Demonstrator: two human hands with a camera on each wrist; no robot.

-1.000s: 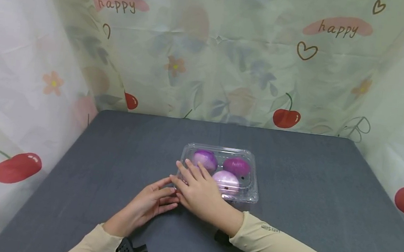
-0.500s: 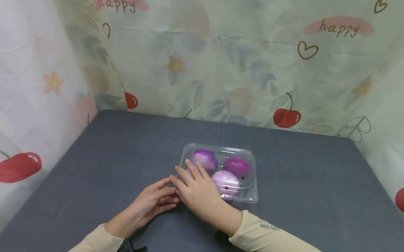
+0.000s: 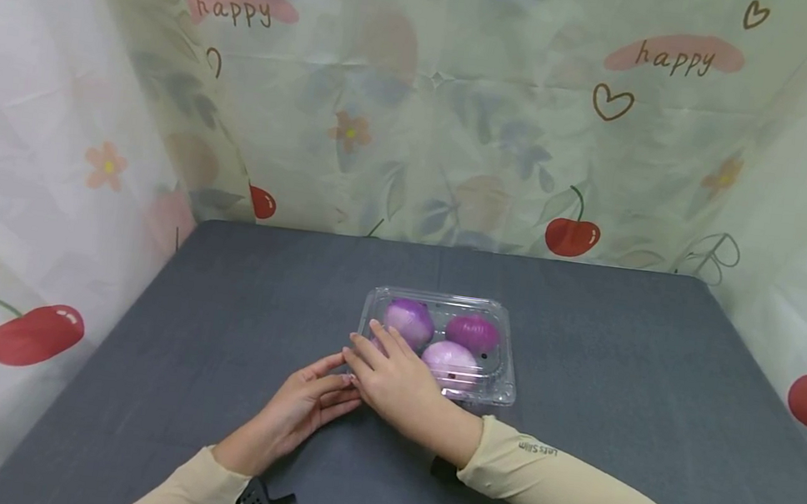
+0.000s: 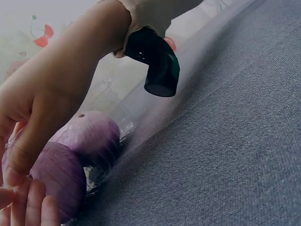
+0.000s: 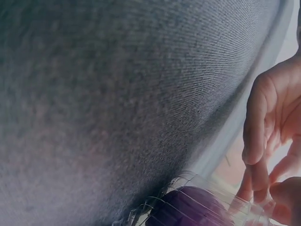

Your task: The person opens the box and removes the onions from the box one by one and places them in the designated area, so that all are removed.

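Two hands meet at the near left corner of a clear box of purple onions on a grey desk.

At the left, the left hand (image 3: 305,404) lies low on the desk (image 3: 215,305), its fingers (image 3: 334,382) loosely extended, gripping nothing, their tips at the near left corner of the clear plastic box (image 3: 504,357). Just to the right, the right hand (image 3: 395,381) rests palm down over that same corner, fingers (image 3: 372,341) straight and relaxed on the lid, gripping nothing, and touching the left hand's fingertips. The box sits closed at the middle of the desk, holding three purple onions (image 3: 473,332): two side by side at the back, a paler one in front. Cream sleeves (image 3: 570,499) cover both forearms. Cherry-printed sheeting (image 3: 572,235) walls the desk on three sides.
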